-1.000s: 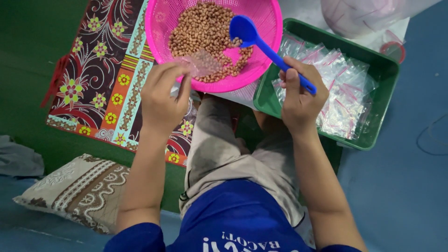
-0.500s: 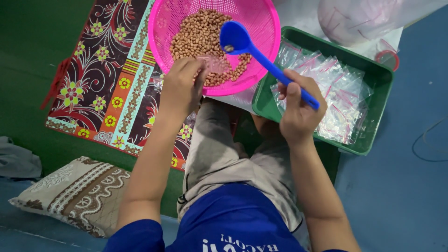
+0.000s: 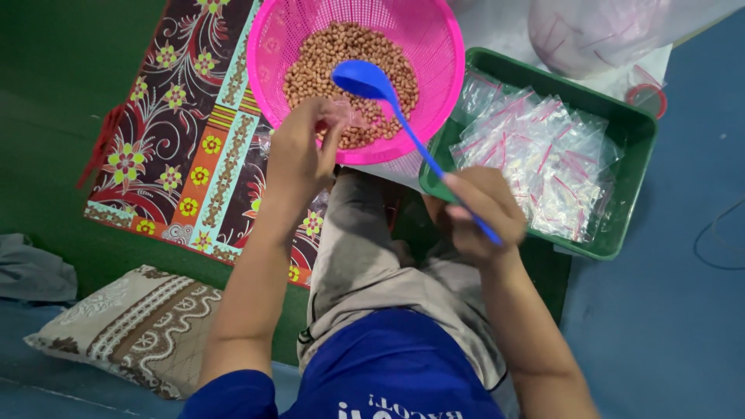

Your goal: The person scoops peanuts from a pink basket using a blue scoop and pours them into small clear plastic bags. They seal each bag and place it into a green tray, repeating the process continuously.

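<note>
The left hand (image 3: pixel 299 151) is raised at the near rim of a round pink basket (image 3: pixel 434 39), its fingers pinched together on a small clear bag (image 3: pixel 351 116) that hangs over the basket's edge; the bag is thin and hard to make out against the contents behind it. The basket holds a heap of brown peanuts (image 3: pixel 341 58) and rests partly on a patterned mat (image 3: pixel 186 147) with yellow flowers on a dark red ground. The right hand (image 3: pixel 485 209) is closed around the lower end of a blue spoon (image 3: pixel 388 105), whose long handle slants up and to the left so that its bowl sits over the peanuts, close to the bag and the left fingers; whether the bowl carries any peanuts cannot be told from here. Just to the right of the basket stands a green rectangular tray (image 3: pixel 628 124) filled with more small clear bags with red strips (image 3: pixel 543 147), lying loosely over one another. Beyond the tray is a large clear plastic bag (image 3: pixel 605 31), and a red ring-shaped band (image 3: pixel 646 99) lies by the tray's far corner. The person sits on the floor, knees under the basket, with a brown and cream cushion (image 3: pixel 132 326) at the left on the green floor (image 3: pixel 46 116)
</note>
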